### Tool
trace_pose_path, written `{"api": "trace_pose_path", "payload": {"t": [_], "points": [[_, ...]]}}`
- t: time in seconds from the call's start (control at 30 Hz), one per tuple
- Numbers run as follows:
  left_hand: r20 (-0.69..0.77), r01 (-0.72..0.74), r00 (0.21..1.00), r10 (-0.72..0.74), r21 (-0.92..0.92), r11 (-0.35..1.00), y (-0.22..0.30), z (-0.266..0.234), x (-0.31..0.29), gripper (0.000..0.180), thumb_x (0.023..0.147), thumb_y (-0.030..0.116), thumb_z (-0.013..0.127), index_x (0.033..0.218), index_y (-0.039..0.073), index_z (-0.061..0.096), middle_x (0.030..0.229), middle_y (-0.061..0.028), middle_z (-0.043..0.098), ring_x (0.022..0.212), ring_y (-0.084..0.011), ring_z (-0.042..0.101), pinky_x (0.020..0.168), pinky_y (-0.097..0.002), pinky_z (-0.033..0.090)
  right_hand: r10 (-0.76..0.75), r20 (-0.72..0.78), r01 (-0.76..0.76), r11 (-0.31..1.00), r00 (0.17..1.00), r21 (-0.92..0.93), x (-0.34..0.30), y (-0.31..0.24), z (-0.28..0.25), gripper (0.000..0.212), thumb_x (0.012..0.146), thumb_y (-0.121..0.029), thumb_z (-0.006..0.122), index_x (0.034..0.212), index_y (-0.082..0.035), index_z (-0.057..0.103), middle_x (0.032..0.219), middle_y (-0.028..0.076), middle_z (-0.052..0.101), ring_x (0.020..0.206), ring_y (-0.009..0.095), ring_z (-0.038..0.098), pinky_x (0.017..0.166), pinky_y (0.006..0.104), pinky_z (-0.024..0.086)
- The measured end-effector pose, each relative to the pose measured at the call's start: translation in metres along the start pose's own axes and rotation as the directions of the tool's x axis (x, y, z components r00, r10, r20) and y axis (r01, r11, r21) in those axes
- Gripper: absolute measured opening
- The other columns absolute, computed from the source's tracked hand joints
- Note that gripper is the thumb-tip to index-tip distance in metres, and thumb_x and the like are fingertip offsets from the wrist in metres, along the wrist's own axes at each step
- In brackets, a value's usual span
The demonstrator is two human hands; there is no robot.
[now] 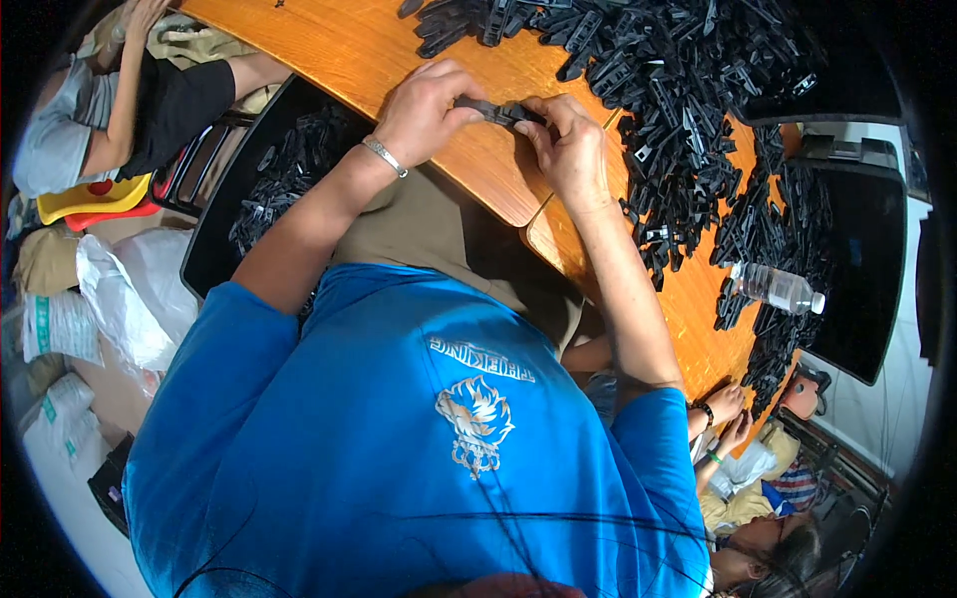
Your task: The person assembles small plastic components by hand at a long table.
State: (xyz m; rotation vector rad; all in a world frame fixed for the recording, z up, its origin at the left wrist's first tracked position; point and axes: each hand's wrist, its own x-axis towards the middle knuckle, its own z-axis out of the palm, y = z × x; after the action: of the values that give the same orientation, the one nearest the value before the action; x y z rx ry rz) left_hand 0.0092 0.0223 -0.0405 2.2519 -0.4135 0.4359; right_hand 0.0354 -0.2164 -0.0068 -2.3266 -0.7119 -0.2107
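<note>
Over the near edge of the orange wooden table (349, 45), my two hands meet at a small black plastic clip (498, 113). My left hand (427, 112), with a silver bracelet at its wrist, pinches the clip's left end between thumb and fingers. My right hand (572, 149) grips its right end, its fingertips covering part of it. Whether it is one piece or two pressed together, I cannot tell. Just beyond my right hand spreads a big heap of similar black clips (688, 149).
A black bin (211, 239) holding more clips stands by my left arm. A clear plastic bottle (778, 287) lies on the clips at right, beside a black tub (859, 284). Another person's hands (726, 404) work at the lower right. Someone sits at upper left near a yellow stool (95, 201).
</note>
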Motion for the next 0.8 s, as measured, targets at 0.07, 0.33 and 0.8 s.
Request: {"api": "trace_pose_path", "payload": {"t": [0.07,0.33,0.8], "points": [[0.011,0.004,1.0,-0.004,-0.029,1.0,-0.003,0.0,0.001,0.022,0.085,0.007,0.085,0.103,0.002,0.073,0.101,-0.0107,0.069,0.1,-0.0321,0.069,0.087,-0.0426,0.057,-0.027,0.002,0.027,0.999,1.0,0.022,0.003,0.004,0.001,0.029,0.08,-0.004,0.088,0.108,-0.004,0.079,0.101,0.015,0.074,0.093,0.036,0.075,0.08,0.0424,0.06],[-0.006,0.017,1.0,-0.017,-0.079,0.997,-0.001,0.002,0.002,0.021,0.085,0.005,0.084,0.102,0.001,0.072,0.098,-0.0113,0.068,0.097,-0.0322,0.068,0.086,-0.0418,0.055,-0.019,0.051,0.013,0.994,0.999,0.112,0.007,0.007,-0.003,0.034,0.076,-0.003,0.091,0.107,-0.003,0.077,0.097,0.016,0.071,0.087,0.036,0.073,0.077,0.0431,0.058],[-0.021,-0.024,1.0,0.023,-0.06,0.998,0.001,0.007,0.007,0.02,0.083,0.003,0.084,0.099,0.0,0.073,0.096,-0.0132,0.068,0.093,-0.0337,0.067,0.083,-0.041,0.054,-0.161,0.052,0.157,0.985,0.986,0.075,0.023,0.01,0.014,0.026,0.079,-0.009,0.089,0.1,-0.005,0.074,0.095,0.013,0.066,0.083,0.038,0.071,0.069,0.045,0.058]]}}
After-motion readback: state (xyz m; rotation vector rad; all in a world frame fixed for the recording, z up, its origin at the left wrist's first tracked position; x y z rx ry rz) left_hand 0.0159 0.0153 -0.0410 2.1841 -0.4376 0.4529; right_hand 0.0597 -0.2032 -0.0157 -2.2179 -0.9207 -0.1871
